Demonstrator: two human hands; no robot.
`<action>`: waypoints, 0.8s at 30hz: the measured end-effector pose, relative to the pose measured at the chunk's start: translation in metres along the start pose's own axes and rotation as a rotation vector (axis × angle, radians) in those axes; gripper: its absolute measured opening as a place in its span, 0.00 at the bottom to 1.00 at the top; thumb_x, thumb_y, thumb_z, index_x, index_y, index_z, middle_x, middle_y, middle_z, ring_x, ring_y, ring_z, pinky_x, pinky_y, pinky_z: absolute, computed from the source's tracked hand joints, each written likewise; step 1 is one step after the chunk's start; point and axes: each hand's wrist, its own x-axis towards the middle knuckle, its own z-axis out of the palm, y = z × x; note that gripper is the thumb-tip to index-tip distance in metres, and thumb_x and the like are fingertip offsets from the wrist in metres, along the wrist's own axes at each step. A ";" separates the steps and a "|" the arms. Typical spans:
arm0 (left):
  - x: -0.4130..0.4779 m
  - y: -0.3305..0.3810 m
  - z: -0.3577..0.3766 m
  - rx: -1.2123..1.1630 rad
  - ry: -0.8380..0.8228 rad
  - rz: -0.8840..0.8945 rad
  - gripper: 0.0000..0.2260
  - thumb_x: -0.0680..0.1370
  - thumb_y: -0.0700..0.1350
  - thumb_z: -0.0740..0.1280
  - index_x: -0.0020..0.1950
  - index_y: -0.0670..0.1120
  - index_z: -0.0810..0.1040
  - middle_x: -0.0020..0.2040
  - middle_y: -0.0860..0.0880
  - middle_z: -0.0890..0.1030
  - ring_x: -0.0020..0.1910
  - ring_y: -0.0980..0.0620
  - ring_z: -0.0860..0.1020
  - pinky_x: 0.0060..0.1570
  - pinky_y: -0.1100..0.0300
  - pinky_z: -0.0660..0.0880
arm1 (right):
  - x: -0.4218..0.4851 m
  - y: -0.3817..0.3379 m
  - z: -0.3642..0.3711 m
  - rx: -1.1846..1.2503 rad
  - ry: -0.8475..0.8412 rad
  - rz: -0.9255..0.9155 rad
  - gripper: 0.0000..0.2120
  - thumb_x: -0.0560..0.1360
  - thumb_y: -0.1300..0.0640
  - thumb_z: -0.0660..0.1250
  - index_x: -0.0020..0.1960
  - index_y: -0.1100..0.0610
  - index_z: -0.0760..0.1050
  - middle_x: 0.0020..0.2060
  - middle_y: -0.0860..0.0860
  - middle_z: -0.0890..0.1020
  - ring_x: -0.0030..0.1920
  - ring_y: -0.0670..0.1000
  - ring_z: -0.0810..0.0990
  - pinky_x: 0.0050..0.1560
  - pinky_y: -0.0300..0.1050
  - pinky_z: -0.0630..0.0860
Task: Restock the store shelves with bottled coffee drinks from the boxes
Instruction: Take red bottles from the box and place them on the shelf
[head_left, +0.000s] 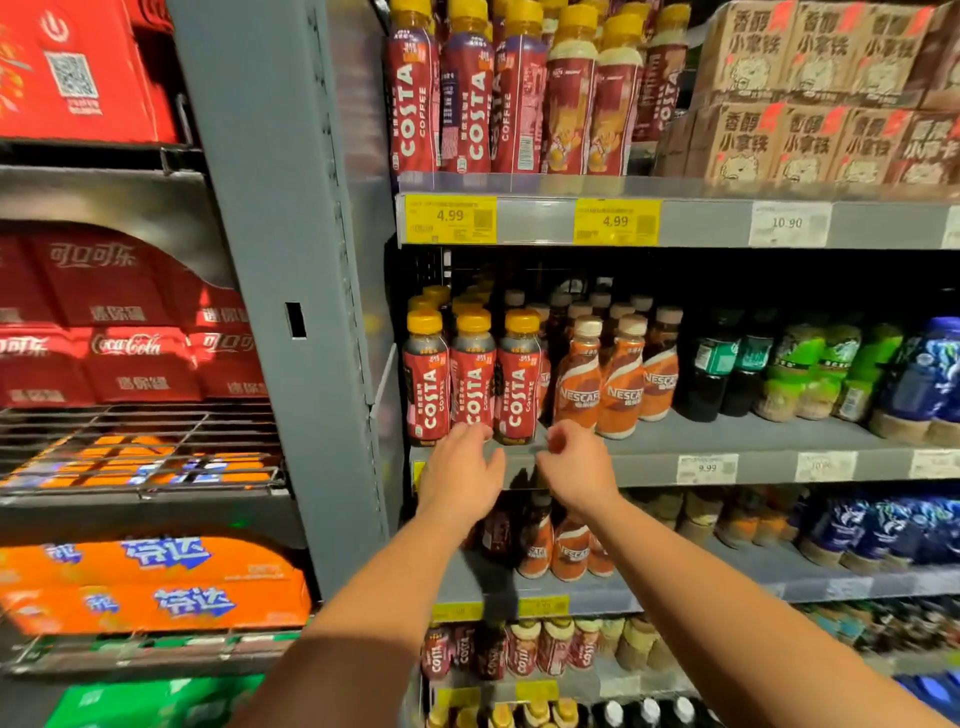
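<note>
Red Costa coffee bottles (471, 379) with yellow caps stand in three rows at the left end of the middle shelf (727, 441). Orange Nescafe bottles (597, 384) stand right beside them. My left hand (460, 475) reaches to the shelf's front edge, fingertips at the base of the front Costa bottles, holding nothing. My right hand (574, 467) hovers just right of it with loosely curled fingers, also empty. Both hands cover part of the shelf's price strip.
A grey upright (291, 291) bounds the shelf on the left. Beyond it sit red cola cartons (130, 322) and orange soda packs (150, 587). More Costa bottles (467, 98) and brown cartons (810, 93) fill the upper shelf; green and blue bottles (831, 374) stand to the right.
</note>
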 end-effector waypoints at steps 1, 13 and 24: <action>-0.009 0.005 0.000 0.093 -0.014 0.032 0.15 0.79 0.49 0.60 0.64 0.47 0.74 0.60 0.49 0.75 0.59 0.48 0.73 0.55 0.54 0.71 | -0.006 0.004 -0.007 -0.083 -0.071 -0.005 0.05 0.73 0.61 0.65 0.48 0.59 0.75 0.46 0.56 0.81 0.48 0.57 0.78 0.44 0.46 0.73; -0.149 0.051 0.059 0.312 -0.229 -0.146 0.08 0.78 0.48 0.60 0.48 0.45 0.75 0.53 0.43 0.79 0.55 0.41 0.77 0.48 0.52 0.73 | -0.103 0.091 -0.027 -0.361 -0.582 -0.138 0.08 0.73 0.60 0.62 0.36 0.59 0.69 0.44 0.61 0.81 0.52 0.61 0.79 0.41 0.47 0.70; -0.258 0.001 0.162 0.261 -0.520 -0.306 0.08 0.77 0.49 0.60 0.45 0.46 0.75 0.49 0.45 0.78 0.51 0.42 0.77 0.42 0.55 0.70 | -0.194 0.221 0.029 -0.349 -0.818 0.097 0.10 0.75 0.58 0.63 0.44 0.64 0.77 0.46 0.62 0.79 0.50 0.61 0.78 0.40 0.43 0.72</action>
